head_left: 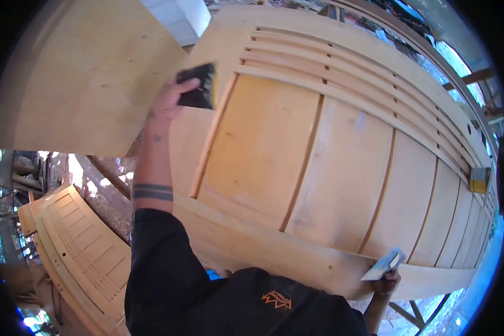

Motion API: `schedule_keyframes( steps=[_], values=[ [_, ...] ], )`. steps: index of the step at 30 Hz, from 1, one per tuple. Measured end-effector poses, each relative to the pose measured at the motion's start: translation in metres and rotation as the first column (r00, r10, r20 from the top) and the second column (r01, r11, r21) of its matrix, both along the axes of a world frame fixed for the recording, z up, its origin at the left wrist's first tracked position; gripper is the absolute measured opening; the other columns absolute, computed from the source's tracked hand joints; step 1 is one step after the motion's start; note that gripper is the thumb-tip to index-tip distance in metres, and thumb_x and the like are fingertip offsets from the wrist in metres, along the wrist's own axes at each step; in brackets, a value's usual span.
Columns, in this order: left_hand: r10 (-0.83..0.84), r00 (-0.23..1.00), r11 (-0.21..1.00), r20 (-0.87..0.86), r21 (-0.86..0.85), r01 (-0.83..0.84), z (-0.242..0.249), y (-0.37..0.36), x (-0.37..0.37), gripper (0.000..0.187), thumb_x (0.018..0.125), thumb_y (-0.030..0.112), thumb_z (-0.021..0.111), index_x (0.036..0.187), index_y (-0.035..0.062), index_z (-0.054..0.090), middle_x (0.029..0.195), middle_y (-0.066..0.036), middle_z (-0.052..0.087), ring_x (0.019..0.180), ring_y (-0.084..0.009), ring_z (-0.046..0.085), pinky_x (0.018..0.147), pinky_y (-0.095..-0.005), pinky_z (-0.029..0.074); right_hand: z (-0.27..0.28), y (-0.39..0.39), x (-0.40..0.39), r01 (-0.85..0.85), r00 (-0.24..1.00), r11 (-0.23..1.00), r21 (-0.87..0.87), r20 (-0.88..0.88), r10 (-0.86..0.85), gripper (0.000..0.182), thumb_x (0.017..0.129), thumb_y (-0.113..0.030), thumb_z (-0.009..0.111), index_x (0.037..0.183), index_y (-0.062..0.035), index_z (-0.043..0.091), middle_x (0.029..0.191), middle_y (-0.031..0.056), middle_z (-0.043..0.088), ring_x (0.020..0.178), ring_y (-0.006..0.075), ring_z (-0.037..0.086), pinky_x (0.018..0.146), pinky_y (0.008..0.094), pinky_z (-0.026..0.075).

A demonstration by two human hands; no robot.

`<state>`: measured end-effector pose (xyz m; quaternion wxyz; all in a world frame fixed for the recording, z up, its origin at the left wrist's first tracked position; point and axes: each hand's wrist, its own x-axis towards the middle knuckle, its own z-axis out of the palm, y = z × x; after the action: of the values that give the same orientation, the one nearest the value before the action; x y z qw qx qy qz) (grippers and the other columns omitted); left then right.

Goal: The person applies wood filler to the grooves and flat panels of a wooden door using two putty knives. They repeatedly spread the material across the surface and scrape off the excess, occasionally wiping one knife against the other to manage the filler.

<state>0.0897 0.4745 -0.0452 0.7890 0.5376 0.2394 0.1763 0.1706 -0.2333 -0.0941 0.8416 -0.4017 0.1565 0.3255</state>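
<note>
My left hand (pixel 171 99) is raised over the upper left part of a large wooden door (pixel 353 162). Its fingers are closed on a black flat square piece (pixel 199 87) with pale markings and a yellowish edge, blurred by motion. Low on the right, my right hand (pixel 387 284) grips a whitish-blue flat plate (pixel 383 264), tilted close over the door's near rail. Long grooves part the door's panels, and slim parallel strips (pixel 341 70) run along its far side. Faint pale smears mark some panels.
A plain wooden sheet (pixel 78 73) lies at the upper left. Below it, another grooved door (pixel 81 246) leans low on the left. A yellow and grey can (pixel 479 180) stands at the door's right end. Timber beams (pixel 431 50) run behind the far edge.
</note>
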Motion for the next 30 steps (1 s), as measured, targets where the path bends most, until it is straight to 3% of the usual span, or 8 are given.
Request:
schedule_keyframes(
  steps=[8, 10, 14, 18, 20, 22, 27, 30],
  values=[
    [0.383, 0.815, 0.912, 0.434, -0.320, -0.258, 0.050, -0.139, -0.087, 0.049, 0.083, 0.008, 0.057, 0.129, 0.0010, 0.041, 0.129, -0.017, 0.048, 0.120, -0.0305, 0.045, 0.097, -0.0489, 0.039, 0.001, 0.011, -0.011, 0.005, 1.000, 1.000, 0.026, 0.012, -0.006, 0.074, 0.056, 0.001, 0.052, 0.129, 0.0023, 0.040, 0.126, 0.0156, 0.049, 0.119, 0.0323, 0.045, 0.103, 0.0448, 0.034],
    [0.285, 0.832, 0.931, 0.475, -0.345, -0.122, 0.026, -0.197, -0.106, 0.051, 0.082, 0.010, 0.059, 0.129, 0.0007, 0.040, 0.126, -0.019, 0.049, 0.118, -0.0330, 0.047, 0.096, -0.0473, 0.042, 0.013, 0.028, -0.014, -0.038, 0.999, 0.994, 0.102, -0.019, 0.040, 0.073, 0.059, 0.000, 0.053, 0.130, 0.0024, 0.037, 0.127, 0.0160, 0.048, 0.119, 0.0318, 0.046, 0.103, 0.0444, 0.035],
    [0.115, 0.985, 0.955, 0.130, -0.287, -0.074, 0.040, -0.337, -0.094, 0.040, 0.079, -0.002, 0.057, 0.119, 0.0003, 0.051, 0.117, -0.016, 0.054, 0.106, -0.0273, 0.055, 0.092, -0.0436, 0.044, 0.036, 0.051, -0.024, -0.083, 0.992, 0.970, 0.228, -0.075, 0.103, 0.069, 0.068, -0.004, 0.055, 0.133, 0.0016, 0.033, 0.128, 0.0168, 0.047, 0.119, 0.0308, 0.046, 0.101, 0.0438, 0.038],
    [0.018, 1.000, 0.963, -0.011, 0.267, -0.015, 0.072, -0.404, -0.085, 0.028, 0.081, 0.000, 0.055, 0.109, -0.0032, 0.054, 0.109, -0.019, 0.056, 0.099, -0.0277, 0.057, 0.087, -0.0412, 0.045, 0.054, 0.067, -0.034, -0.103, 0.983, 0.940, 0.325, -0.113, 0.147, 0.057, 0.078, -0.005, 0.052, 0.132, 0.0001, 0.034, 0.127, 0.0165, 0.048, 0.116, 0.0315, 0.050, 0.098, 0.0461, 0.041],
    [-0.011, 0.997, 0.722, -0.073, 0.690, 0.059, 0.091, -0.432, -0.085, 0.025, 0.083, 0.003, 0.054, 0.107, -0.0048, 0.053, 0.106, -0.020, 0.057, 0.096, -0.0290, 0.057, 0.086, -0.0405, 0.045, 0.065, 0.071, -0.036, -0.130, 0.973, 0.919, 0.371, -0.129, 0.190, 0.051, 0.084, -0.007, 0.049, 0.132, -0.0007, 0.032, 0.125, 0.0157, 0.048, 0.112, 0.0279, 0.053, 0.093, 0.0406, 0.048],
    [-0.242, 0.962, 0.478, 0.122, 0.878, 0.009, 0.095, -0.445, -0.078, 0.026, 0.083, 0.006, 0.057, 0.108, -0.0006, 0.055, 0.108, -0.021, 0.054, 0.099, -0.0300, 0.055, 0.088, -0.0409, 0.045, 0.069, 0.073, -0.038, -0.155, 0.964, 0.893, 0.423, -0.135, 0.231, 0.048, 0.087, -0.007, 0.047, 0.132, -0.0012, 0.032, 0.123, 0.0155, 0.049, 0.110, 0.0270, 0.055, 0.091, 0.0391, 0.049],
    [-0.523, 0.850, -0.011, 0.068, 0.996, -0.086, 0.097, -0.482, -0.080, 0.032, 0.079, 0.010, 0.065, 0.110, 0.0116, 0.057, 0.111, -0.013, 0.050, 0.108, -0.0270, 0.049, 0.092, -0.0430, 0.044, 0.088, 0.061, -0.046, -0.140, 0.954, 0.831, 0.538, -0.152, 0.259, 0.047, 0.084, -0.002, 0.044, 0.130, -0.0025, 0.032, 0.120, 0.0165, 0.051, 0.108, 0.0267, 0.056, 0.090, 0.0383, 0.051],
    [-0.547, 0.837, -0.127, -0.015, 0.990, -0.066, 0.091, -0.494, -0.081, 0.035, 0.078, 0.011, 0.066, 0.111, 0.0151, 0.056, 0.112, -0.009, 0.047, 0.112, -0.0257, 0.046, 0.095, -0.0430, 0.043, 0.096, 0.050, -0.048, -0.170, 0.959, 0.806, 0.567, -0.092, 0.267, 0.050, 0.080, 0.001, 0.042, 0.130, -0.0025, 0.033, 0.116, 0.0157, 0.053, 0.104, 0.0252, 0.059, 0.087, 0.0362, 0.053]
  ],
)
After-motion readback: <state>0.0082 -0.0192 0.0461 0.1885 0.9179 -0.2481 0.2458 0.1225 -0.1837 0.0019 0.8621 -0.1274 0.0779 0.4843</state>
